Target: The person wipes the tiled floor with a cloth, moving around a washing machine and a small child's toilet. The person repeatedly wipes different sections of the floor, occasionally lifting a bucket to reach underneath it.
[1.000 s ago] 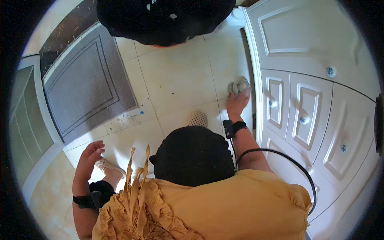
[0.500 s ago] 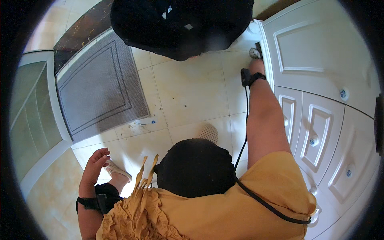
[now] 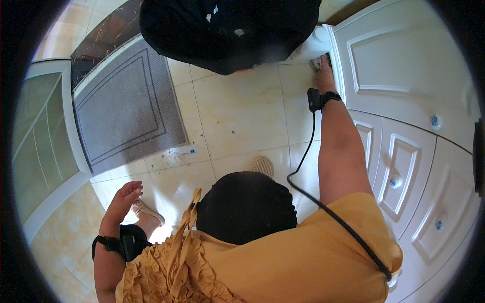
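Observation:
My right arm reaches far forward along the white cabinet. At its end, my right hand [image 3: 325, 76] is closed at the cabinet's edge, against a small crumpled greyish-white thing [image 3: 316, 63] whose kind I cannot make out. Just beyond it stands a white cylindrical container [image 3: 314, 44], partly covered by the black shape at the top. My left hand [image 3: 126, 198] hangs low at the left with its fingers stretched out and nothing in them, above my light perforated shoe [image 3: 147, 212]. Black straps with small devices circle both wrists.
White cabinet doors [image 3: 389, 65] with round knobs line the right side. A grey mat [image 3: 126, 108] lies at the left beside a glass-panelled door [image 3: 43, 141]. Dark crumbs and a small clear-and-blue piece [image 3: 184, 150] lie on the tiles. A large black shape [image 3: 227, 35] fills the top.
My right hand has moved slightly farther forward, and its cable now bows out to the left. More of the white container shows. My left hand has risen a little.

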The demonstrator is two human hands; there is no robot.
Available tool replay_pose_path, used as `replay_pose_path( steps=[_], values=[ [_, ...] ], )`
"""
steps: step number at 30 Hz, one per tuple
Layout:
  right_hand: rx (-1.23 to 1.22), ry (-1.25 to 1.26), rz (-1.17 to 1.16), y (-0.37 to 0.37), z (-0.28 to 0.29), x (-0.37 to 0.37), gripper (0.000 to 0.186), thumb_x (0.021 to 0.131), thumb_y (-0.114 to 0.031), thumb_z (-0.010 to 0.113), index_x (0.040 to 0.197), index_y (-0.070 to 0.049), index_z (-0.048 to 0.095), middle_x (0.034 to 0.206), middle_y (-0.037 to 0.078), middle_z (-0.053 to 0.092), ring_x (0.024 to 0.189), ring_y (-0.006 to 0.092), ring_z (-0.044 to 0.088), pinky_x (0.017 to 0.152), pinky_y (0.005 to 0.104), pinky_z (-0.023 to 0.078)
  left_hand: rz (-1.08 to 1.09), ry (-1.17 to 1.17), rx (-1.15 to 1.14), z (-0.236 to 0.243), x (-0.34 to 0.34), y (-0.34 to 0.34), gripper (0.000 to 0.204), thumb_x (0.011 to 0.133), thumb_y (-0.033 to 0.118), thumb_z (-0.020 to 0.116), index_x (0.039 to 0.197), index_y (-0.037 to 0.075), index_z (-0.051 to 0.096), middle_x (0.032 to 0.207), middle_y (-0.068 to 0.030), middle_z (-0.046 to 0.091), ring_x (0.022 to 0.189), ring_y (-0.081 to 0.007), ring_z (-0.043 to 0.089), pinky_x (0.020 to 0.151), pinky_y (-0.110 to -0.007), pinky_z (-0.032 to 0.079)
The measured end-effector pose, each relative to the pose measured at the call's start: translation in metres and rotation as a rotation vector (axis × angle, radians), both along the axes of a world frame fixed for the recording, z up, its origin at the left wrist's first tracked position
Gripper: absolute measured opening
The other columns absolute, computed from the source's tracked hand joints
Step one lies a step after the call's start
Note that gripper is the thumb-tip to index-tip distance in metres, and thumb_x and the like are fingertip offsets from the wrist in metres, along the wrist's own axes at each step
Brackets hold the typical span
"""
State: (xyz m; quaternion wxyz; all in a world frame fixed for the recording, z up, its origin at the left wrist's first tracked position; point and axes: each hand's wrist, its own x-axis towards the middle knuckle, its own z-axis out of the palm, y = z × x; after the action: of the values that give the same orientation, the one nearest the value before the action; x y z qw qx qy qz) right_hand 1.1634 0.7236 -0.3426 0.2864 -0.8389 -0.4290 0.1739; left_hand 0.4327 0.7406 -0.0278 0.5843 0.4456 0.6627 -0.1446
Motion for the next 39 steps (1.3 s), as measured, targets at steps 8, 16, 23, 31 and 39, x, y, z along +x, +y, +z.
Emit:
replay_pose_path(
  steps=[8, 16, 23, 31, 39],
  values=[
    [-0.158, -0.299, -0.056, -0.012, 0.043, -0.144, 0.06, 0.081, 0.001, 0.067, 0.138, -0.015, 0.059, 0.138, 0.018, 0.057, 0.129, 0.038, 0.052, 0.106, 0.0481, 0.045, -0.062, -0.031, 0.046, 0.006, 0.015, 0.001, 0.048, 0.101, 0.029, 0.059, 0.14, 0.002, 0.054, 0.135, -0.0137, 0.062, 0.12, -0.0263, 0.059, 0.097, -0.039, 0.049],
    [0.116, 0.176, 0.498, -0.045, 0.071, -0.255, 0.063, 0.085, 0.005, 0.058, 0.145, -0.014, 0.051, 0.142, 0.018, 0.054, 0.131, 0.0406, 0.049, 0.115, 0.048, 0.038, -0.102, -0.075, 0.07, 0.017, 0.018, 0.004, 0.044, 0.1, 0.018, 0.06, 0.14, 0.002, 0.054, 0.132, -0.0116, 0.063, 0.118, -0.0214, 0.06, 0.102, -0.034, 0.047],
    [-0.016, -0.23, -0.346, -0.165, 0.057, -0.138, 0.066, 0.083, 0.002, 0.064, 0.146, 0.0, 0.044, 0.126, 0.027, 0.056, 0.117, 0.0438, 0.053, 0.108, 0.0499, 0.04, -0.082, -0.113, 0.078, 0.02, 0.014, 0.0, 0.043, 0.099, 0.012, 0.06, 0.14, 0.002, 0.055, 0.13, -0.0107, 0.063, 0.118, -0.0194, 0.059, 0.105, -0.034, 0.045],
    [-0.118, -0.206, -0.149, -0.045, 0.024, -0.194, 0.051, 0.09, -0.012, 0.067, 0.139, -0.008, 0.055, 0.135, 0.018, 0.06, 0.129, 0.0367, 0.053, 0.109, 0.0463, 0.044, -0.161, -0.134, 0.088, 0.01, 0.023, 0.005, 0.041, 0.1, 0.013, 0.06, 0.138, 0.002, 0.056, 0.13, -0.0129, 0.064, 0.119, -0.0213, 0.059, 0.105, -0.034, 0.046],
    [0.015, 0.179, 0.841, -0.007, 0.065, -0.342, 0.055, 0.086, -0.005, 0.066, 0.139, -0.014, 0.055, 0.134, 0.018, 0.057, 0.122, 0.0394, 0.054, 0.103, 0.0482, 0.045, -0.197, -0.157, 0.148, 0.014, 0.033, 0.015, 0.043, 0.101, 0.017, 0.061, 0.139, 0.001, 0.055, 0.13, -0.0108, 0.064, 0.119, -0.0209, 0.059, 0.105, -0.034, 0.046]
  ],
)
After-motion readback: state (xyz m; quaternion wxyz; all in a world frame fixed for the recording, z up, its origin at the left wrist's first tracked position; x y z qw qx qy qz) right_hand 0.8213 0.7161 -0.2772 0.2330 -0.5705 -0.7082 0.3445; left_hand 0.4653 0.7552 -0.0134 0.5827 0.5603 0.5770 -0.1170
